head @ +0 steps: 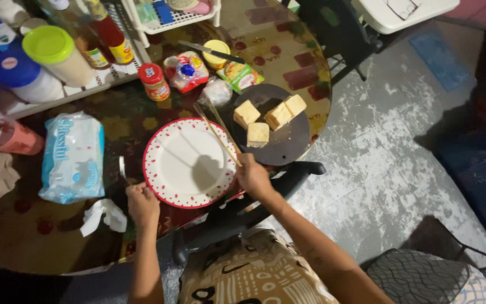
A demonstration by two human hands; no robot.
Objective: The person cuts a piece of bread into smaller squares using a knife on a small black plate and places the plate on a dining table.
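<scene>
Chopsticks (216, 130), pinched in the right hand (252, 175), slant up-left from it over the plate (167, 186), tofu blocks (268, 115) just right of their tips, while the left hand (142, 201) grips a fork (123, 170).

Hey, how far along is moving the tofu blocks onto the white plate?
Done: four tofu blocks sit cut on the dark round board. In hand: the right hand holds chopsticks over the plate's edge, and the left hand grips a metal utensil. Left: the red-rimmed white plate holds nothing yet, so no block has crossed over.
</scene>
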